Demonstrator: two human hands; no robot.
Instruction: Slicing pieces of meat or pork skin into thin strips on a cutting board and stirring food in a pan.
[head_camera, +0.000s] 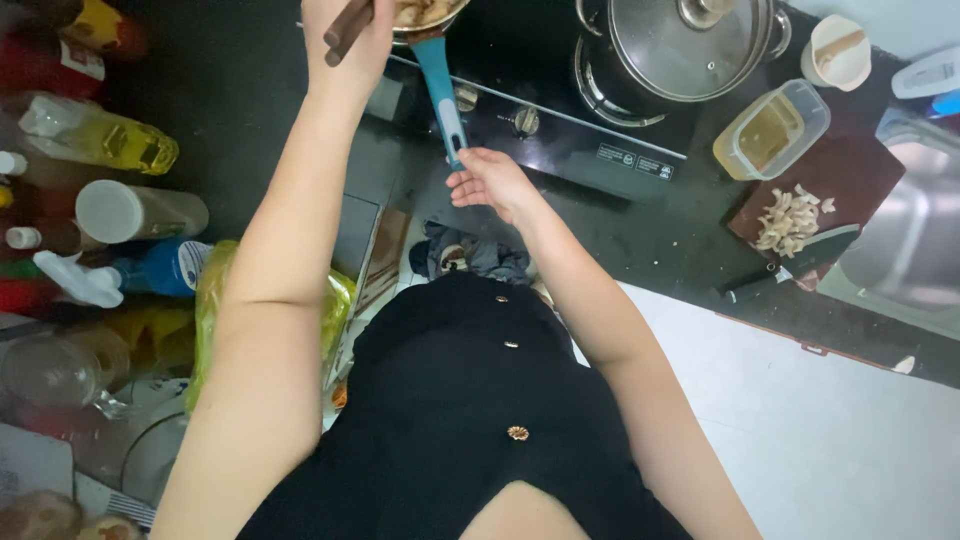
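dark counter (250, 90); pan (425, 15) cut off above left hand (345, 40)

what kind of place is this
Most likely a home kitchen: a gas stove set in a dark counter carries a lidded pot, a cutting board holds chopped pieces and a knife, and a steel sink sits beside it.

One head-worn view looks steeply down, close over the stove (560, 130) and counter (680, 240).
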